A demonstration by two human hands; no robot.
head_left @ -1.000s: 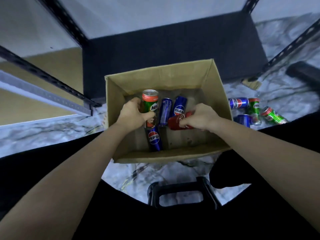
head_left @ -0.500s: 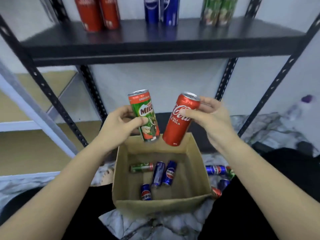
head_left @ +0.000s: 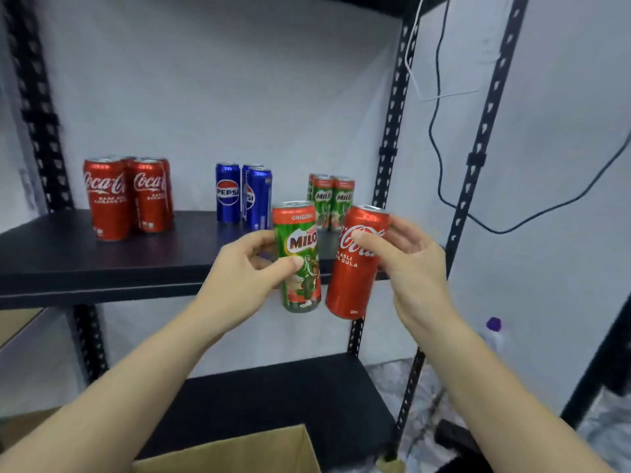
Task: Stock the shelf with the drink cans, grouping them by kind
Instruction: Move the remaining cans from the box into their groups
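Head view: left hand (head_left: 246, 268) grips a Milo can (head_left: 300, 257), right hand (head_left: 406, 264) a Coca-Cola can (head_left: 355, 264), both raised at the shelf (head_left: 102, 264); each likely goes to its matching group next.

The Milo can (head_left: 300, 257) and Coca-Cola can (head_left: 355, 264) I hold are glossy printed metal, smooth and gleaming. The shelf (head_left: 102, 261) board looks matt black, its perforated uprights (head_left: 392, 107) dark painted metal. The box (head_left: 235, 455) nearest me is dull brown cardboard.

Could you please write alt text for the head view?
Left hand holds a Milo can and right hand a Coke can before a black shelf with Coke, Pepsi and Milo groups.
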